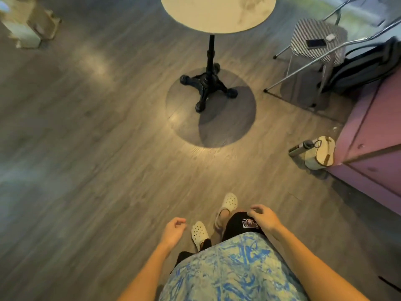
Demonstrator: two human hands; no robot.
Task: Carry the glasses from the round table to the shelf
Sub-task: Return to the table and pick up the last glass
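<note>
From the head camera you are looking down past your blue-and-cream patterned shirt (234, 270) at a grey wood-plank floor (91, 153). Your left hand (173, 232) hangs low in front of you, fingers loosely curled with nothing in them. Your right hand (263, 218) hovers over your black shorts (240, 224), fingers bent but apart, also holding nothing. Both feet wear white perforated clogs (199, 234).

The round table (218, 13) stands ahead of you at the top of the view, well apart from your hands, on a black cast pedestal base (208, 85). The part of its pale top that shows carries no glasses; the far part is cut off by the frame edge.

To your right, a metal-framed chair (314, 40) with a checked seat holds a phone (315, 43). Nearer, a dark bottle (300, 147) and a cream bag (320, 154) sit on the floor beside a pink cabinet (375, 131).
</note>
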